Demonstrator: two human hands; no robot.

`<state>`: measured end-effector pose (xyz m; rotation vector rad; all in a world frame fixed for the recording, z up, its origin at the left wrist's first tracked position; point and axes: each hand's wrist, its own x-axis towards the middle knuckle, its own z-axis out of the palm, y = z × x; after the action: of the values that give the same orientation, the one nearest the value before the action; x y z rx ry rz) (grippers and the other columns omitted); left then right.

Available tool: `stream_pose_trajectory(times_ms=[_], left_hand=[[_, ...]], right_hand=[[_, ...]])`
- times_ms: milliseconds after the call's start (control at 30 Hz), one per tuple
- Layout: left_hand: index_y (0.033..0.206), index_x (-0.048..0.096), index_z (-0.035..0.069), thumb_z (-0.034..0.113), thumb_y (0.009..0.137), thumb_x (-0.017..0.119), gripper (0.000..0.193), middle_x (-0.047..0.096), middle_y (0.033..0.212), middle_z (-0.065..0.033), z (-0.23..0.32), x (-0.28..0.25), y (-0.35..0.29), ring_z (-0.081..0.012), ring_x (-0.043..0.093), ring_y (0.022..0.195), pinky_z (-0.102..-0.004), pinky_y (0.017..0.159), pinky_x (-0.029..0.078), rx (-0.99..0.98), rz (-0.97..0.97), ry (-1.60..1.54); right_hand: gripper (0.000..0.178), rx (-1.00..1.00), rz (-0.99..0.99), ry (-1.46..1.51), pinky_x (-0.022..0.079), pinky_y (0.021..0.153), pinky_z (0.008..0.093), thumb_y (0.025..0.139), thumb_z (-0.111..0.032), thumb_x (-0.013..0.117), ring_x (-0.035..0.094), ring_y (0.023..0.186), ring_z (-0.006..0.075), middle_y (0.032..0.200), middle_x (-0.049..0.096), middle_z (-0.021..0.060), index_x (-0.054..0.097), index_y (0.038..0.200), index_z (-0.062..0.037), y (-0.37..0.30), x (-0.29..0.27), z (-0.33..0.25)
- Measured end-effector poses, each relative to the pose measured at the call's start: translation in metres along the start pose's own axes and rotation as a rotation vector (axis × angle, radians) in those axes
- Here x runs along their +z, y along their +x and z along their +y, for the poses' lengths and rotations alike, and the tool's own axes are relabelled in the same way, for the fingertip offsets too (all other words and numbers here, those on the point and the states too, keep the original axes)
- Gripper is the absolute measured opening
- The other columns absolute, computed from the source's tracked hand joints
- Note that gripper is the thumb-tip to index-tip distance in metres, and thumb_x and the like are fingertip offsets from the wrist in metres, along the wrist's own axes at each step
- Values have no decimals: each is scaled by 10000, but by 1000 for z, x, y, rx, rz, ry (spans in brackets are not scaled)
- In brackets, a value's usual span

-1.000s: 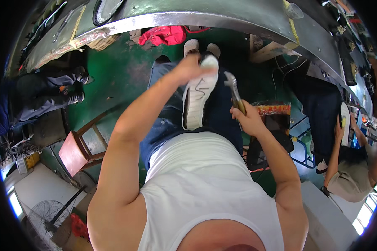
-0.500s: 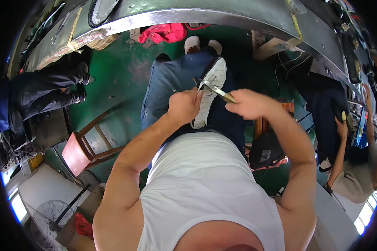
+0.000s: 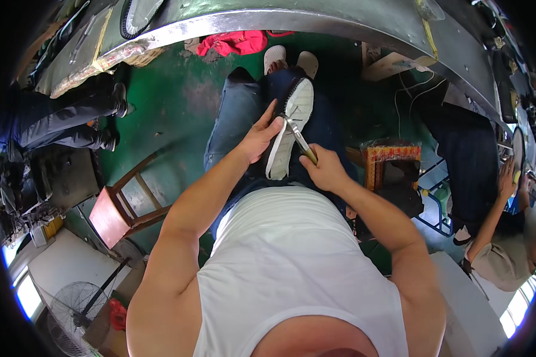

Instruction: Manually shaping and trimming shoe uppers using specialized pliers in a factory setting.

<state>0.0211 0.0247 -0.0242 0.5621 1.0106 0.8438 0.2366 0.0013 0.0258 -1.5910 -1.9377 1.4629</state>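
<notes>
Shoe [image 3: 285,144] sole-up, long axis forward, slightly rightward

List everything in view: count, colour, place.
Shoe: 1, black and white, centre, sole up
Tool: 1, silver and olive, centre, head at the sole
Bench: 1, grey, top
Second sole: 1, white, black-edged, on the bench
Floor: 1, green, under the bench
Cloth: 1, red, on the floor
Chair: 1, brown, left
Fan: 1, grey, lower left
Co-worker: 1, dark trousers, left
Second co-worker: 1, beige top, right
Side clutter: too small to count, mixed colours, rims
Sandals: 2, white, worn, top centre
Vest: 1, white, lower centre
Left hand: 1, bare, at the shoe's left edge
Right hand: 1, bare, fingers around the tool
</notes>
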Motion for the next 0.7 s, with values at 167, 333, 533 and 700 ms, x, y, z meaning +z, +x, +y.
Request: stream_pose_trajectory(times_ms=[167,333,533,700], left_hand=[[1565,245,145,348,988,606,710,472,1443,-87,-5,13,2,-143,456,1261,-279,1057,370,95,76,135],[1555,277,137,262,1001,586,646,500,1415,-84,-6,15,5,-143,471,1233,-270,1046,375,63,113,136],[1542,292,120,219,1012,533,591,513,1412,-136,-8,17,5,-190,514,1240,-281,1037,395,245,187,516],[1458,430,167,118,970,498,495,600,1154,-219,13,22,-1,-413,611,1020,-405,896,511,535,85,1076]], right_hand=[[213,139,-326,39,505,679,419,921,-193,588,655,734,340,793,645,204,586,921,20,12,-48,-9],[237,-179,-207,-374,501,582,316,962,-228,598,634,688,132,796,640,57,591,955,8,41,-63,3],[201,172,-130,336,458,554,258,984,-212,581,595,670,106,812,625,32,605,973,-13,22,-5,24],[273,470,-587,1164,443,420,207,985,-246,588,641,695,149,903,650,79,596,1062,15,22,-48,42]])
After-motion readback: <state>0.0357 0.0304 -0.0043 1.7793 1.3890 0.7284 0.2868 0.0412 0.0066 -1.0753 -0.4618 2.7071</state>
